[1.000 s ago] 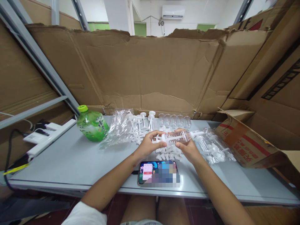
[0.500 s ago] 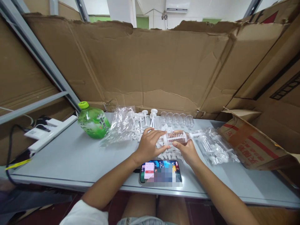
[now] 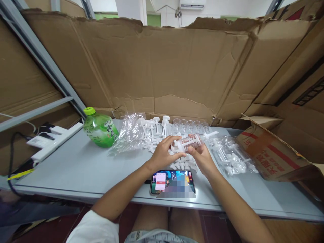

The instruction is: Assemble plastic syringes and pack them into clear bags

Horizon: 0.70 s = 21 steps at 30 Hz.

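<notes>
Grasps a clear cylinder point(image 3: 191, 142) at its white-collared end with the left hand point(image 3: 163, 152), fingers over the top and thumb beneath. Steadies the opposite end in the curled right hand point(image 3: 202, 159), thumb against the clear wall. Keeps the cylinder in the air over the middle of the bench point(image 3: 83, 168), lying nearly level but slanted, with a white rod visible inside and a slim white tip point(image 3: 212, 134) beyond the right hand. Shows beneath it a heap of small white fittings point(image 3: 184, 164), and behind it white plungers point(image 3: 165, 124) beside a row of clear cups point(image 3: 190, 126). Has on the right a clear bag of white parts point(image 3: 235, 162), just beside an open cardboard box point(image 3: 269, 153). Holds on the left a crumpled clear bag point(image 3: 129, 132), next to a green bottle point(image 3: 100, 131) with a lime cap. Includes also a lit phone point(image 3: 160, 184), partly pixelated, near the front edge, and a white power strip point(image 3: 59, 141) at far left.
</notes>
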Available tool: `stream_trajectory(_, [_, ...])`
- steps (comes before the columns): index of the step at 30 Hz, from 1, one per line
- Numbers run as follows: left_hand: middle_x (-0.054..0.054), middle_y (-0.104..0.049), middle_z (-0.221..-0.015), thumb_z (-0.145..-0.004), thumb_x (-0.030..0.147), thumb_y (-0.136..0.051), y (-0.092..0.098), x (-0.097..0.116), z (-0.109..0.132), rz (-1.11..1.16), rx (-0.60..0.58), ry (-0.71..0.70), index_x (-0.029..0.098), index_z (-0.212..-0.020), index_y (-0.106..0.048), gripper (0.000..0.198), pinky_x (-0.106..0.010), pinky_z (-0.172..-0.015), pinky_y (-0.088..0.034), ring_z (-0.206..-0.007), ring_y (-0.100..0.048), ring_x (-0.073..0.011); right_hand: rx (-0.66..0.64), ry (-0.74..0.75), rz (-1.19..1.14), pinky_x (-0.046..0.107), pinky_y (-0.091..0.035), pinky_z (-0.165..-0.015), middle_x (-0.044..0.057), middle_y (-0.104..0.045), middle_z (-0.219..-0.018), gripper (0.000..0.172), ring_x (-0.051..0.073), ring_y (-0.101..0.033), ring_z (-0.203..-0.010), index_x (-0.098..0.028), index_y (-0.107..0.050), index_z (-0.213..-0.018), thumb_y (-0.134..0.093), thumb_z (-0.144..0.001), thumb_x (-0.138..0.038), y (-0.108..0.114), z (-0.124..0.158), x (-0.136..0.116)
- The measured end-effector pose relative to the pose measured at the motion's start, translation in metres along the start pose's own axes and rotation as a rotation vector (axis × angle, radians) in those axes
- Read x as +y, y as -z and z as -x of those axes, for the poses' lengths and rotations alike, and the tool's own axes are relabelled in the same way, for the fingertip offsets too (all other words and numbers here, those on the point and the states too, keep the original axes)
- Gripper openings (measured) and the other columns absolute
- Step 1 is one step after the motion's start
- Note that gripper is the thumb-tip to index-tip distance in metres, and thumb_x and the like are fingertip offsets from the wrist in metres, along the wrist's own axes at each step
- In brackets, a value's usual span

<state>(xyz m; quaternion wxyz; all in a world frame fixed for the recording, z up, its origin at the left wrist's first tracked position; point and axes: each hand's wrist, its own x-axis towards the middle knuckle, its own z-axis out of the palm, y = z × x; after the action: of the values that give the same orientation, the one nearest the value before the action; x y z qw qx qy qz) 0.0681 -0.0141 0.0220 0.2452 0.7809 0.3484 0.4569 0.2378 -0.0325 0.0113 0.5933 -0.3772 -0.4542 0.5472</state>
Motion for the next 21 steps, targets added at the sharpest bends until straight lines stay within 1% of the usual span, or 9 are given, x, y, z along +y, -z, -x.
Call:
stream_trajectory(3, [-0.009,-0.051,-0.122,-0.074,0.040,-0.066,0.002,-0.003,0.000,0.267,0.039,0.014,0.024,-0.120,-0.045,0.053,-0.032,-0.087,-0.046,-0.100,-0.055,-0.0190,0.058,-0.065,-0.122,0.040,-0.052,-0.082,0.002,-0.066,-0.094,0.036,0.021,-0.062,-0.089,-0.025,-0.058,-0.095,-0.075,-0.065,-0.036,0.002,-0.001,-0.005])
stream_trajectory(5, [-0.009,-0.047,-0.126,-0.081,0.039,-0.059,0.006,-0.006,-0.001,0.410,0.084,0.059,0.025,-0.122,-0.043,0.047,-0.032,-0.091,-0.044,-0.110,-0.051,-0.0198,0.101,-0.087,-0.269,0.044,-0.052,-0.083,-0.002,-0.065,-0.085,0.027,0.019,-0.061,-0.086,-0.025,-0.057,-0.084,-0.075,-0.066,-0.033,0.005,-0.003,-0.009])
stream_trajectory(6, [-0.009,-0.049,-0.124,-0.082,0.038,-0.057,0.008,-0.008,-0.001,0.444,0.080,0.106,0.024,-0.121,-0.044,0.043,-0.032,-0.090,-0.044,-0.110,-0.051,-0.0197,0.108,-0.094,-0.342,0.046,-0.052,-0.085,-0.004,-0.064,-0.080,0.024,0.018,-0.061,-0.085,-0.025,-0.056,-0.080,-0.075,-0.066,-0.031,0.006,-0.004,-0.011])
stream_trajectory(8, [-0.009,-0.056,-0.112,-0.082,0.038,-0.057,0.012,-0.013,-0.002,0.446,-0.001,0.227,0.021,-0.113,-0.052,0.036,-0.030,-0.083,-0.046,-0.099,-0.056,-0.0182,0.097,-0.109,-0.443,0.048,-0.051,-0.087,-0.006,-0.063,-0.077,0.023,0.017,-0.061,-0.085,-0.026,-0.057,-0.079,-0.075,-0.067,-0.029,0.010,-0.006,-0.013])
stream_trajectory(11, [-0.006,-0.061,-0.090,-0.079,0.039,-0.060,0.011,-0.017,-0.003,0.436,-0.165,0.333,0.017,-0.097,-0.061,0.028,-0.026,-0.073,-0.046,-0.082,-0.058,-0.0148,0.051,-0.109,-0.458,0.046,-0.051,-0.087,-0.006,-0.064,-0.088,0.026,0.016,-0.061,-0.088,-0.031,-0.059,-0.093,-0.073,-0.070,-0.030,0.012,-0.006,-0.011])
stream_trajectory(13, [-0.004,-0.061,-0.086,-0.078,0.036,-0.062,0.008,-0.017,-0.002,0.451,-0.188,0.327,0.016,-0.089,-0.062,0.024,-0.024,-0.070,-0.045,-0.077,-0.057,-0.0130,0.037,-0.093,-0.411,0.041,-0.052,-0.085,-0.006,-0.064,-0.097,0.029,0.015,-0.060,-0.092,-0.034,-0.059,-0.100,-0.069,-0.074,-0.031,0.011,-0.006,-0.008])
stream_trajectory(16, [-0.002,-0.060,-0.081,-0.074,0.031,-0.067,0.003,-0.013,0.001,0.415,-0.150,0.270,0.016,-0.081,-0.061,0.018,-0.024,-0.068,-0.045,-0.073,-0.056,-0.0117,0.042,-0.097,-0.317,0.033,-0.051,-0.085,-0.003,-0.065,-0.102,0.029,0.015,-0.060,-0.095,-0.030,-0.061,-0.101,-0.070,-0.073,-0.032,0.008,-0.006,-0.004])
stream_trajectory(19, [-0.001,-0.057,-0.077,-0.073,0.025,-0.067,0.000,-0.009,0.004,0.310,-0.113,0.187,0.016,-0.077,-0.061,0.012,-0.023,-0.068,-0.046,-0.071,-0.055,-0.0110,0.014,-0.132,-0.234,0.034,-0.047,-0.090,0.002,-0.067,-0.100,0.033,0.019,-0.062,-0.096,-0.024,-0.062,-0.101,-0.072,-0.071,-0.034,0.008,-0.006,-0.005])
stream_trajectory(21, [-0.002,-0.056,-0.078,-0.074,0.022,-0.066,-0.003,-0.009,0.006,0.260,-0.086,0.140,0.016,-0.075,-0.061,0.008,-0.023,-0.069,-0.047,-0.073,-0.055,-0.0112,-0.042,-0.149,-0.196,0.035,-0.045,-0.092,0.003,-0.067,-0.101,0.042,0.020,-0.062,-0.098,-0.025,-0.058,-0.110,-0.071,-0.071,-0.034,0.009,-0.004,-0.008])
